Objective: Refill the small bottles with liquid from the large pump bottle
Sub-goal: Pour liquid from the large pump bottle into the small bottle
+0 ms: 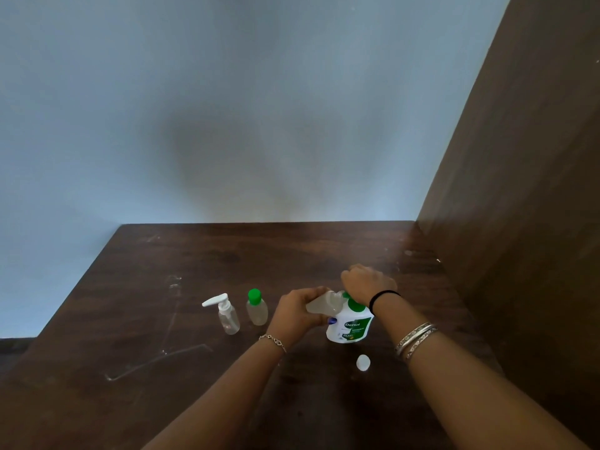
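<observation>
Your left hand [297,315] grips a small clear uncapped bottle [324,304], tilted against the pump of the white-and-green Dettol pump bottle [350,326], which stands near the dark wooden desk's [162,271] right edge. Your right hand [367,282], fingers curled, presses on the pump. A white cap [363,363] lies near the bottle, toward you.

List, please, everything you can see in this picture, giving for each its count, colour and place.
Large pump bottle: one, white with green label, on the table, centre right.
Small bottle: one, clear, tilted against the pump bottle's top.
Green-capped bottle: one, clear, standing left of centre.
Spray bottle: one, clear with white pump, furthest left.
Cap: one, white, lying in front of the pump bottle.
Table: one, dark brown wood.
Wall: pale blue, behind.
Left hand: holds the small bottle.
Right hand: rests on the pump.
</observation>
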